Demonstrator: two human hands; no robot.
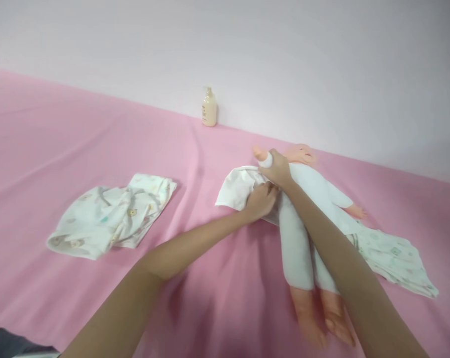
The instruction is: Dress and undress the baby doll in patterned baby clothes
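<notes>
A baby doll (317, 191) in white clothing lies on its back, its head toward the wall and its bare feet toward me. My right hand (277, 169) is closed around the doll's forearm near the white cuff, holding that arm raised. Just below it, my left hand (261, 201) pinches a white cloth (235, 188) spread beside the doll's body. Whether this cloth joins the doll's clothing is hidden behind my hands. My right forearm crosses over the doll's torso and legs.
Pink cloth (142, 144) covers the surface up to a pale wall (225, 44). A cream pump bottle (209, 108) stands against the wall. Patterned baby clothing (109, 219) lies crumpled at left. A folded patterned cloth (396, 253) sits at right, partly against the doll.
</notes>
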